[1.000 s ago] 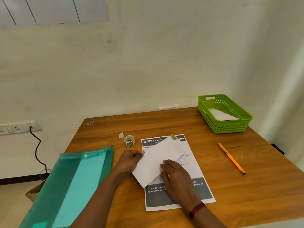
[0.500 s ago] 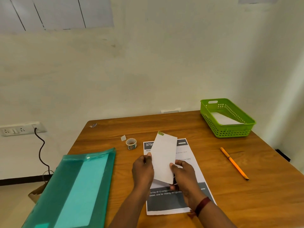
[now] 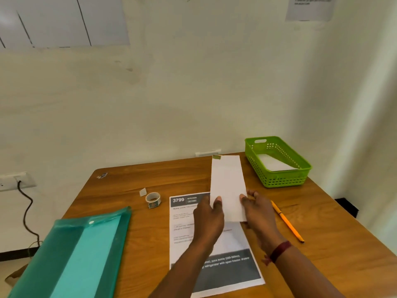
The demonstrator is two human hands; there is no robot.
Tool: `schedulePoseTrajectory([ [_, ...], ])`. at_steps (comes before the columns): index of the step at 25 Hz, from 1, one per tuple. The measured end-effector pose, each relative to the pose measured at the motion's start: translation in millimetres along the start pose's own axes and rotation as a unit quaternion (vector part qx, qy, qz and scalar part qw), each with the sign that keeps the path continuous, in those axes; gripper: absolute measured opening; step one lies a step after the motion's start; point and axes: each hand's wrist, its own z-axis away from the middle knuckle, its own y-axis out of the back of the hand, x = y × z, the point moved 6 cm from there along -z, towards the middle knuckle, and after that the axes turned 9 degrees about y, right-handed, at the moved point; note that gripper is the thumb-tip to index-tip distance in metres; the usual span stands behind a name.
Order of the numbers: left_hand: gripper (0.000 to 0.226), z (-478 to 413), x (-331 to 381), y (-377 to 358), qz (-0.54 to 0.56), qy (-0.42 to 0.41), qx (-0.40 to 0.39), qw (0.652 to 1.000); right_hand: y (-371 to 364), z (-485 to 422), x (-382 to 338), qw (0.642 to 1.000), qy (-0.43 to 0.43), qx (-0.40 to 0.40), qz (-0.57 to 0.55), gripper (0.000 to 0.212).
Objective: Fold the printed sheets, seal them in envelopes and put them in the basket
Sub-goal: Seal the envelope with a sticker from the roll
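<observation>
Envelope (image 3: 227,186) raised toward basket (image 3: 281,180), plain white, sticker (image 3: 216,157) at top, pinched by left hand (image 3: 209,218), right hand (image 3: 261,214)

The white envelope (image 3: 227,186) was held upright, long edges vertical, pinched at its lower sides by the left hand (image 3: 209,218) and right hand (image 3: 260,214), with a green sticker (image 3: 216,157) at its top corner. The printed sheet (image 3: 232,239), headed 3799, lay flat and unfolded beneath. The green basket (image 3: 279,181) sat far right, holding a second envelope (image 3: 277,165).

On the desk (image 3: 129,186) lie a printed sheet (image 3: 182,222), tape roll (image 3: 153,200) and teal folder (image 3: 81,250). A green basket (image 3: 285,181) and pencil (image 3: 287,224) sit right of them.
</observation>
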Motion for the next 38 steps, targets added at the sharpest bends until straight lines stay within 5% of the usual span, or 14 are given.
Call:
schedulePoseTrajectory([
  [3,0.03,4,18,-35,0.079,0.054,-0.108,0.99,39,-31,-22,0.995,0.072,0.026,0.061,0.018],
  [6,0.034,13,39,-66,0.192,0.15,-0.265,0.933,76,-59,-38,0.981,0.126,0.035,0.142,0.023],
  [9,0.047,10,66,-92,0.233,0.168,-0.333,0.898,110,-93,-43,0.975,0.119,0.052,0.179,0.027],
  [19,0.071,-48,111,-175,0.159,0.145,-0.336,0.917,164,-196,-12,0.957,0.072,0.073,0.271,0.023],
  [38,0.055,-101,78,-196,0.091,0.081,-0.203,0.971,137,-222,11,0.849,0.096,0.066,0.515,0.041],
])
